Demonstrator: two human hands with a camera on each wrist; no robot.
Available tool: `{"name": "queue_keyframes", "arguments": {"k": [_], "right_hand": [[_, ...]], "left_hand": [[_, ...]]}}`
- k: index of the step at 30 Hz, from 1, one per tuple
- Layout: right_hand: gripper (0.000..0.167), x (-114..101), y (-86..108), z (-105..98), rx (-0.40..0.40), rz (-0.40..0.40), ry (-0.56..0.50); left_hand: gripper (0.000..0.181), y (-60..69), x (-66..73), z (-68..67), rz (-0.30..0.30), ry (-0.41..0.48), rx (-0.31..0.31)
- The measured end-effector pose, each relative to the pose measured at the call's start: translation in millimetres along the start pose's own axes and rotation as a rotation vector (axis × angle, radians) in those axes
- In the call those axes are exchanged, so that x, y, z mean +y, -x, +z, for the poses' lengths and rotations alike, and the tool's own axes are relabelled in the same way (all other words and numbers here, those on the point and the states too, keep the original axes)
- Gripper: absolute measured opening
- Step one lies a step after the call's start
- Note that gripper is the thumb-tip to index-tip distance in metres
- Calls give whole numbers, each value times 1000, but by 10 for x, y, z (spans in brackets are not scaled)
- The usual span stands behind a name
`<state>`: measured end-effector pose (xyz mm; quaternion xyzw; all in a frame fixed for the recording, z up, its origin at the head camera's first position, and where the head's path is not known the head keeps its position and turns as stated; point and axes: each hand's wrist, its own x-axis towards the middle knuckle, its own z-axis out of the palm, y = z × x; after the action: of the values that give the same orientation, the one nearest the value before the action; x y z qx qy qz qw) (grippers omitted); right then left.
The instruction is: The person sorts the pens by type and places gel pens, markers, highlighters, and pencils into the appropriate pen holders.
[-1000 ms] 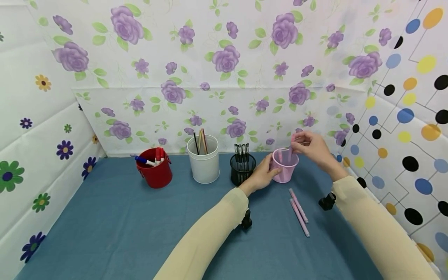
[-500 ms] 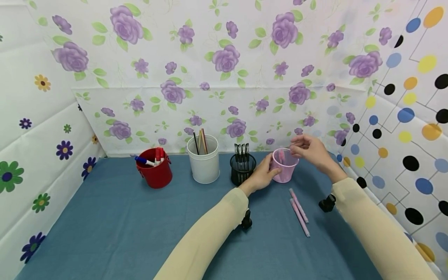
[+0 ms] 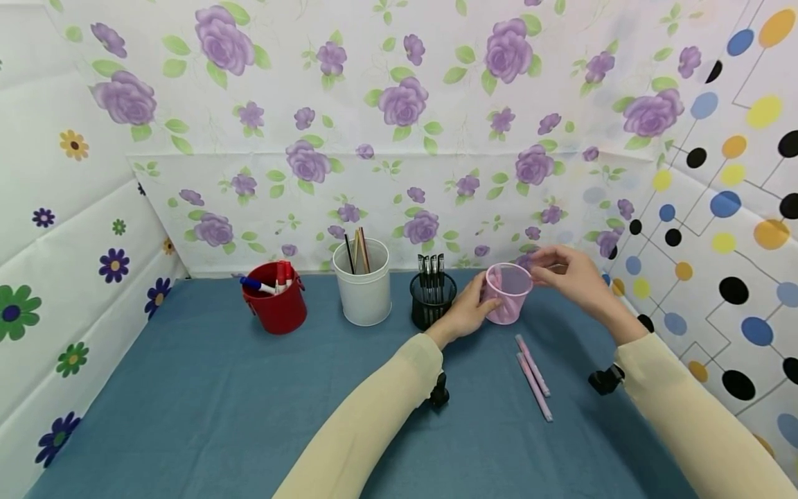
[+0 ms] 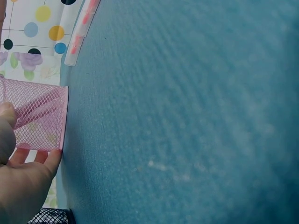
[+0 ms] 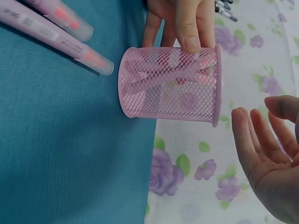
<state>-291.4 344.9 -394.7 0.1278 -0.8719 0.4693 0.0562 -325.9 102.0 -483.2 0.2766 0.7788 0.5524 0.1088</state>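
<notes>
A pink mesh pen cup [image 3: 512,306] stands upright at the back right of the table. My left hand [image 3: 464,310] grips its left side, with the thumb in front and the fingers behind, as the left wrist view also shows. Inside the cup, pink-lilac highlighters [image 5: 170,79] lean crosswise behind the mesh. My right hand [image 3: 570,276] is just right of the cup's rim, holding nothing; in the right wrist view its fingers are loosely bent and apart from the cup. Two more highlighters, one upper [image 3: 533,367] and one lower [image 3: 534,388], lie on the cloth in front of the cup.
Left of the pink cup stand a black mesh cup [image 3: 430,315] with black pens, a white bucket [image 3: 365,299] with pencils and a red bucket [image 3: 282,315] with markers. A blue cloth [image 3: 249,409] covers the table; patterned sheets [image 3: 374,187] close off the back and sides.
A second ago my right hand held a highlighter upright in the pink cup. It let go, the highlighter dropped inside, and the hand drew off to the right. My left hand kept its grip.
</notes>
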Motion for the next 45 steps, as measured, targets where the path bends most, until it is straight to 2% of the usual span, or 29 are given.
{"name": "queue_keyframes", "arguments": {"k": [7,14,19,25,31,38,45], "right_hand": [[28,-60,241,-54,-24,-35,93],[27,-103,497,-44,-53,22,234],[29,-110,639,13,-87,26,262],[29,-74,805,146,-139,39,288],[28,-43,958,334,-199,85,298],[24,-54,1103,552,-257,97,369],[22,-91,1165,696,-270,176,381]], "left_hand": [[67,-13,-2,-8,16,-4,-2],[68,-20,-13,-13,13,-5,-3],[67,-28,-24,-12,4,-13,3],[67,-20,-22,-6,11,-14,2],[67,-6,9,-10,13,-15,5],[67,-1,19,-6,12,-4,7],[66,3,13,-3,-2,-3,6]]}}
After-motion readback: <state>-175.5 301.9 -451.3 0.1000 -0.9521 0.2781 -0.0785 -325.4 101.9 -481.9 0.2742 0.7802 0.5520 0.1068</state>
